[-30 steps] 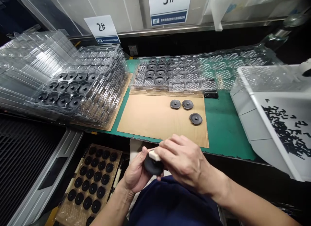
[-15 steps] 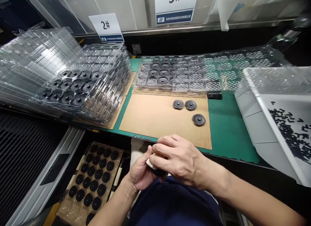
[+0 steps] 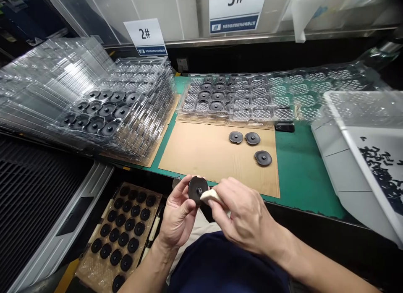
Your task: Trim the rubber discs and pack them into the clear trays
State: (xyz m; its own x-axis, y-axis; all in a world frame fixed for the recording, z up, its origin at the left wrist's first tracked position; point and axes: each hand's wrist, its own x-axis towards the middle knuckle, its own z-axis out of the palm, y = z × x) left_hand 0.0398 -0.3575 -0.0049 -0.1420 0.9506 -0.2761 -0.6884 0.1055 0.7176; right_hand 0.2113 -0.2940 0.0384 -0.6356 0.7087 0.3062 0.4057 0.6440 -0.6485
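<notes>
Between the thumb and fingers of my left hand (image 3: 178, 215) is a black disc-shaped plastic part (image 3: 195, 187), its face with the small central boss turned up toward me. My right hand (image 3: 241, 211) is closed on a folded white cloth (image 3: 211, 195), whose tip touches or nearly touches the disc by its boss. Both hands are in front of the table edge, above my lap. Beyond them, three similar black discs lie on a cardboard sheet (image 3: 201, 152); the nearest is a disc (image 3: 263, 158) at its right side.
Stacked clear trays (image 3: 138, 129) with black discs stand at the left. A partly filled clear tray (image 3: 217, 95) lies behind the cardboard. At the right is a white bin (image 3: 340, 158) holding small black pieces. Below left sits another disc-filled tray (image 3: 91, 268).
My left hand has turned up, bringing the disc's face into view. My right hand has drawn off to the right with the cloth, uncovering the disc. The view has shifted slightly.
</notes>
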